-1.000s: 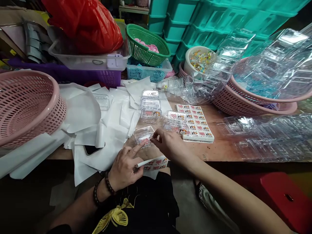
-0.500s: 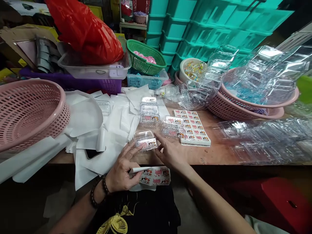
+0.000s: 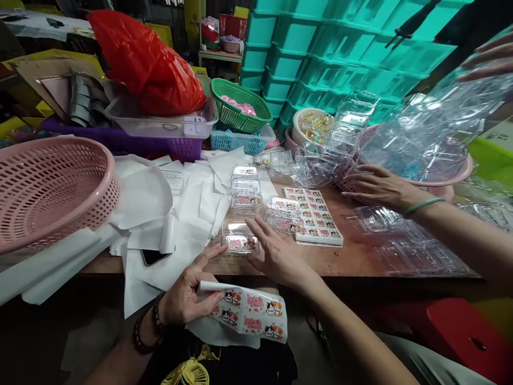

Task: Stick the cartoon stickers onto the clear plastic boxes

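My left hand (image 3: 194,294), with a dark beaded bracelet, pinches a sheet of cartoon cat-and-dog stickers (image 3: 256,315) below the table edge. Its forefinger reaches to the left side of a clear plastic box (image 3: 241,244) bearing one such sticker. My right hand (image 3: 276,251) lies over the right side of this box, fingers stretched out, with nothing seen gripped in it. Behind the box stand more stickered clear boxes (image 3: 246,201), and others (image 3: 284,222) lie to the right. A stack of sticker sheets (image 3: 316,216) rests right of them.
Another person's hand (image 3: 377,187) reaches in at right; a second hand (image 3: 491,56) holds clear packaging. White backing paper (image 3: 192,203) and a pink basket (image 3: 52,187) lie left. Clear boxes (image 3: 417,246) spread at right. Teal crates (image 3: 296,59) rise behind.
The sticker sheet in my left hand has moved down and spread wider. The box now lies flatter on the table, my right fingers over it. Another person's hands have come in at right.
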The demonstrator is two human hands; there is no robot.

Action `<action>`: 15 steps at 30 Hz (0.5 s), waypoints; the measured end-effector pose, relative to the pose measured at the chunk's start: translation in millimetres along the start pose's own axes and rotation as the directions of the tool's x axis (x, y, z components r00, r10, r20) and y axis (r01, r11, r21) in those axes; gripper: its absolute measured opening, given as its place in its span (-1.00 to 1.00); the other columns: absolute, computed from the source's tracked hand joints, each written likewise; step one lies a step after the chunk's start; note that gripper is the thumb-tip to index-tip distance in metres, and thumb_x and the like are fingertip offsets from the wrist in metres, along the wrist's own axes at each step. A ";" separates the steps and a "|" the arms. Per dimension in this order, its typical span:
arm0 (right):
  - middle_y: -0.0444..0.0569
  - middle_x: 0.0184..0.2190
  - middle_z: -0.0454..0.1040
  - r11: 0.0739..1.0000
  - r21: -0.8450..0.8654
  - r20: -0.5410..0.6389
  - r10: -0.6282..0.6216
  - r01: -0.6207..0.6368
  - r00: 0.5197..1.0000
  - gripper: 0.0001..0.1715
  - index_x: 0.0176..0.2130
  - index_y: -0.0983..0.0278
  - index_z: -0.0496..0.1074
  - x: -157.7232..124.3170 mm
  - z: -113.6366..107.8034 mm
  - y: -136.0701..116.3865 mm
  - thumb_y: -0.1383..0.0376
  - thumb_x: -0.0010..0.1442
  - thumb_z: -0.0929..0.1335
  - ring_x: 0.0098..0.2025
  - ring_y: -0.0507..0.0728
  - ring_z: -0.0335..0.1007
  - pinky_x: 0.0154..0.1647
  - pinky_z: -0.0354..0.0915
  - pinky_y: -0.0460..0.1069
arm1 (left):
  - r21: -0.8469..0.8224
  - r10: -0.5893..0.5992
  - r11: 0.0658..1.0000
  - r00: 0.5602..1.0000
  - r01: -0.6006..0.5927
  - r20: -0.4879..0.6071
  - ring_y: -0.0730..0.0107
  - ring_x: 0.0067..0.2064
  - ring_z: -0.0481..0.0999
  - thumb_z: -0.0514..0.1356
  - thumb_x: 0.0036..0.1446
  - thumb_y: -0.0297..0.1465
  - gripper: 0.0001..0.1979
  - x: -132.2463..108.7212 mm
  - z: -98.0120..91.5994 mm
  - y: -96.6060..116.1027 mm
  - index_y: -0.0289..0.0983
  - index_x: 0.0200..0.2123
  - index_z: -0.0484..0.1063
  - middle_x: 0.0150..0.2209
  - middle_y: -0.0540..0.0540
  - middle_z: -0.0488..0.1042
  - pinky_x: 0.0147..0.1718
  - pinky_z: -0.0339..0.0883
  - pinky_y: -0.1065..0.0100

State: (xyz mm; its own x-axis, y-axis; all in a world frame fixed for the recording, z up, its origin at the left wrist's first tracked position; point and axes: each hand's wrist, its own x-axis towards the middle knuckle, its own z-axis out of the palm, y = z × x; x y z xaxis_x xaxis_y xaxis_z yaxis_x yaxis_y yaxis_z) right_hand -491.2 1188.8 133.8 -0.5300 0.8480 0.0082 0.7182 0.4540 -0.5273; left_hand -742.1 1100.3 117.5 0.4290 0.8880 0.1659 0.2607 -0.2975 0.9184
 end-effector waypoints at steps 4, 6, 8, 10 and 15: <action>0.22 0.27 0.33 0.959 0.260 -0.171 0.161 -0.113 0.972 -0.43 0.23 0.26 0.37 13.4 33.1 7.6 0.39 0.25 0.26 0.15 0.31 0.44 0.12 0.41 0.25 | -0.082 -0.025 0.996 0.998 0.030 0.057 -0.11 0.38 0.18 0.21 0.04 -0.47 -0.89 -7.7 -6.6 6.1 -0.26 -0.48 0.55 0.39 -0.16 0.18 0.30 0.13 0.02; 0.17 0.05 0.53 0.761 0.618 -0.153 0.362 -0.197 0.920 -0.57 0.11 0.27 0.46 16.3 40.3 14.1 0.27 0.29 0.28 -0.05 0.25 0.57 -0.02 0.50 0.22 | -0.121 -0.014 0.992 0.998 0.021 0.061 -0.11 0.35 0.23 0.21 0.03 -0.47 -0.89 -11.1 -7.9 7.8 -0.26 -0.48 0.54 0.35 -0.18 0.26 0.27 0.16 0.01; 0.13 -0.11 0.60 0.398 0.883 0.034 0.472 -0.248 0.881 -0.62 0.00 0.28 0.50 15.7 40.9 18.9 0.17 0.23 0.38 -0.25 0.20 0.60 -0.24 0.56 0.14 | -0.140 0.003 0.990 0.999 0.003 0.044 -0.09 0.32 0.29 0.22 0.03 -0.46 -0.90 -13.5 -7.6 7.2 -0.25 -0.48 0.54 0.29 -0.19 0.35 0.25 0.19 0.01; 0.14 -0.13 0.61 0.132 0.952 0.187 0.458 -0.275 0.869 -0.60 -0.07 0.29 0.51 11.8 38.0 20.9 0.15 0.13 0.47 -0.29 0.19 0.61 -0.36 0.56 0.06 | -0.141 0.016 0.990 0.999 -0.011 0.031 -0.06 0.28 0.35 0.22 0.05 -0.46 -0.89 -14.6 -6.4 5.3 -0.25 -0.48 0.54 0.24 -0.19 0.41 0.23 0.23 0.03; 0.16 0.05 0.54 0.642 0.759 -0.193 0.383 -0.110 0.903 -0.58 0.10 0.27 0.47 -3.9 34.7 21.2 0.20 0.30 0.31 -0.12 0.24 0.60 -0.15 0.57 0.18 | -0.136 0.062 0.989 0.996 -0.053 0.062 0.01 0.21 0.44 0.23 0.06 -0.47 -0.91 -11.6 -8.0 6.3 -0.26 -0.46 0.53 0.18 -0.21 0.47 0.20 0.28 0.11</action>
State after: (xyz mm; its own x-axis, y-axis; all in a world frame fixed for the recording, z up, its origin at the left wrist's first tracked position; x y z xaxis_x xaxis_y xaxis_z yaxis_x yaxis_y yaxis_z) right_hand -489.6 1185.7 93.0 -0.1163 0.9928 -0.0303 0.1771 -0.0093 -0.9842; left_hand -752.3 1091.0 124.3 0.4971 0.8445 0.1995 0.1181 -0.2936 0.9486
